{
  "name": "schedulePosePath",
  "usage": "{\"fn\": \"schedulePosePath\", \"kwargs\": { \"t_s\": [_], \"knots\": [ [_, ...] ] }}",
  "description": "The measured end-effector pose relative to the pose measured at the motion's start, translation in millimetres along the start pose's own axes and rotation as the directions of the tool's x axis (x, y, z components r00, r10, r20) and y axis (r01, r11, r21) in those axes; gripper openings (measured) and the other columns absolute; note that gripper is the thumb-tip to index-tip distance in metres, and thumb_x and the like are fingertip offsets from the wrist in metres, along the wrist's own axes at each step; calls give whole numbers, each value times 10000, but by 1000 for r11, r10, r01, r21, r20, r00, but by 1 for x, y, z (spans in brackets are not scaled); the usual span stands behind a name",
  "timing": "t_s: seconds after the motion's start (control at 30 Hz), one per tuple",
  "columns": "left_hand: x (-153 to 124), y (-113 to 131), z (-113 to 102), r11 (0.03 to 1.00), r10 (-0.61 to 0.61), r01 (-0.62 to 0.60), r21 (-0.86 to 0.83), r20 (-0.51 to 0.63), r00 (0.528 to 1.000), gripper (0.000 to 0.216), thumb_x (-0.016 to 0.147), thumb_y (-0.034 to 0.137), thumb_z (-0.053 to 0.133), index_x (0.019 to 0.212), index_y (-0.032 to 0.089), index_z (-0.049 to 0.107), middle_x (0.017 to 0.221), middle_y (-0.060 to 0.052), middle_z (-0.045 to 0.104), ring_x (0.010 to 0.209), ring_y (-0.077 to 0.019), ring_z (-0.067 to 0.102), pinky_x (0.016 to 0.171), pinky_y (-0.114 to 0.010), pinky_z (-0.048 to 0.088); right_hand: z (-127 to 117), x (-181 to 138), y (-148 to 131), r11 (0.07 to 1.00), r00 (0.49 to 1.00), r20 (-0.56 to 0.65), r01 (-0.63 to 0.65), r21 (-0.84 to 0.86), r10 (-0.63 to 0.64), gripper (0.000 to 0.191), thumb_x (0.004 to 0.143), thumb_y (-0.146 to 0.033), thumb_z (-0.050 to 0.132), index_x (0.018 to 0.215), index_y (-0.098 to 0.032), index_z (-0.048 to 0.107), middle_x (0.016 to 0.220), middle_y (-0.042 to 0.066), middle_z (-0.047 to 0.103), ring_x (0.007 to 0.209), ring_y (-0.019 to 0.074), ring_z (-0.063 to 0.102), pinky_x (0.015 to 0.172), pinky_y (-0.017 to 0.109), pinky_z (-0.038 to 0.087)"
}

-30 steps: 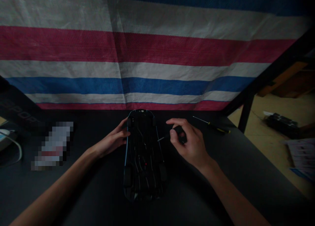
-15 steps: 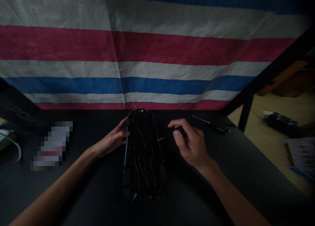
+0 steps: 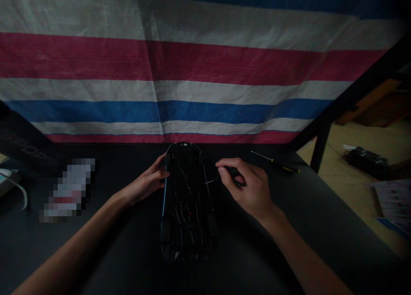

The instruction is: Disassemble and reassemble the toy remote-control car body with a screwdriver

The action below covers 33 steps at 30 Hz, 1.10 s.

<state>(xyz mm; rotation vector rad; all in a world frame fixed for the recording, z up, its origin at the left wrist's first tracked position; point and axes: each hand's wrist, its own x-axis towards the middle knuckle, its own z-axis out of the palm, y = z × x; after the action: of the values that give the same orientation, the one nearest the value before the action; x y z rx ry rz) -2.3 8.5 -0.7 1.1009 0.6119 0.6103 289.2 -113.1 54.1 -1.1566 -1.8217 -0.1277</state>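
Note:
A dark toy car (image 3: 188,192) lies upside down on the black table, its underside and wheels facing up. My left hand (image 3: 148,180) grips its left side, with the thumb at the edge and some fingers hidden behind the body. In my right hand (image 3: 248,186) is a screwdriver (image 3: 235,174) with a dark handle, fingers closed around it. Its thin shaft points left, and the tip is at the car's right edge; whether it touches I cannot tell.
Another screwdriver (image 3: 284,166), black and yellow, lies at the table's right rear. A blurred-out flat object (image 3: 70,190) is on the left, near a white cable (image 3: 24,196). Behind the table (image 3: 128,252) hangs a striped sheet (image 3: 205,64). A dark object (image 3: 366,160) sits on the floor at right.
My right fingers have shifted around the screwdriver handle, closing more firmly, with the thumb moved left. The car and my left hand have stayed in place.

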Motion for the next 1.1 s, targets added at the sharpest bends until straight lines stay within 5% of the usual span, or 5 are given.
{"fn": "schedulePosePath", "kwargs": {
  "t_s": [0.23, 0.47, 0.6, 0.87, 1.1],
  "knots": [
    [3, -4, -5, 1000, -14, 14, -4, 8, 1000, 811, 965, 239, 660, 1684, 352, 300, 1494, -103, 622, 1195, -264, 646, 1011, -405, 511, -2, 3, -1, 992, 992, 44, 120, -29, -119, 331, 1047, -167, 486, 1335, -222, 640, 1145, 69, 788, 966, 196, 736, 886, 362, 608],
    [2, -1, -4, 999, -34, 34, -9, -22, 999, 811, 961, 248, 673, 1678, 359, 311, 1489, -93, 621, 1221, -275, 635, 1028, -417, 506, 0, 0, 0, 997, 998, -7, 54, -46, -54, 104, 1053, -175, 591, 1067, -255, 656, 901, -19, 794, 741, 116, 745, 681, 227, 560],
    [2, 1, -1, 1000, -27, 27, -2, -23, 999, 809, 945, 261, 695, 1665, 360, 338, 1497, -89, 622, 1218, -278, 636, 1028, -420, 504, -1, 0, -3, 999, 999, 34, 38, -28, -37, 200, 1030, -215, 506, 1181, -220, 638, 1009, 45, 771, 843, 163, 737, 786, 292, 590],
    [3, 0, -2, 1000, -25, 25, 15, -21, 999, 840, 948, 283, 696, 1684, 370, 299, 1526, -84, 616, 1261, -285, 635, 1027, -399, 508, 12, 6, 1, 918, 927, -44, -360, 168, 372, 209, 1002, -417, 692, 910, -230, 696, 678, -51, 593, 518, 82, 491, 491, 201, 385],
    [3, -2, -4, 1000, -17, 17, -26, 12, 1000, 858, 945, 266, 704, 1687, 356, 284, 1577, -98, 585, 1309, -291, 630, 1060, -404, 503, 4, 11, 13, 755, 876, 365, -464, 464, 314, 341, 1098, -512, 492, 1071, -240, 697, 821, -21, 585, 644, 128, 511, 635, 263, 452]
  ]
}}
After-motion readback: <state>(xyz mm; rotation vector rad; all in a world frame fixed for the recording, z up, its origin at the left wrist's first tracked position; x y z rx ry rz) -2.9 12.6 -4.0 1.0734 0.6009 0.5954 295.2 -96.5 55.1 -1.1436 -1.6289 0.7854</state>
